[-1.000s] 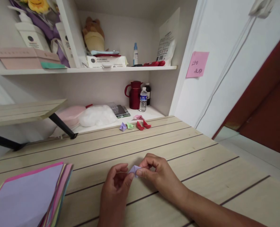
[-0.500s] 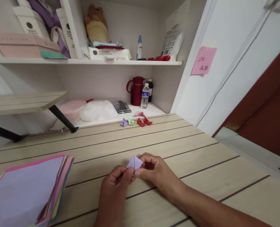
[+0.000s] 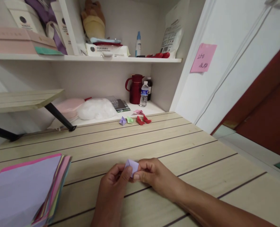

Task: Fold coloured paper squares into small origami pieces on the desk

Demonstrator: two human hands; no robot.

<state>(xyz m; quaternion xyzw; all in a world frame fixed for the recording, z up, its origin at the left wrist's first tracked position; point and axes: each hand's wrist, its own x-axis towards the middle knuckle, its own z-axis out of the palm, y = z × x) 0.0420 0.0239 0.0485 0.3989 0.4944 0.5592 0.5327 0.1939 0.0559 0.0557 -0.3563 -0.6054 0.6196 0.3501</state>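
A small folded piece of lilac paper (image 3: 133, 166) is held between both hands above the slatted table (image 3: 192, 151). My left hand (image 3: 115, 179) pinches its left side, the thumb lying across the front. At its lower right edge, my right hand (image 3: 153, 173) grips it between thumb and curled fingers. The fingertips behind the paper are hidden. Beyond the hands, small folded paper pieces lie near the table's back edge: a purple one (image 3: 122, 120), a green one (image 3: 130, 120), two red ones (image 3: 140, 120) and a pink one (image 3: 138, 112).
A stack of coloured paper sheets (image 3: 24, 189), lilac on top, lies at the left. Behind the table, a white shelf holds a dark red jug (image 3: 135, 90), a water bottle (image 3: 144, 94) and a white plastic bag (image 3: 96, 109). A small raised stand (image 3: 24, 101) stands at the back left.
The folded lilac paper has turned and tilted in the hands, its centre crease now further left. My left thumb lies higher across its front. The camera view has shifted slightly.
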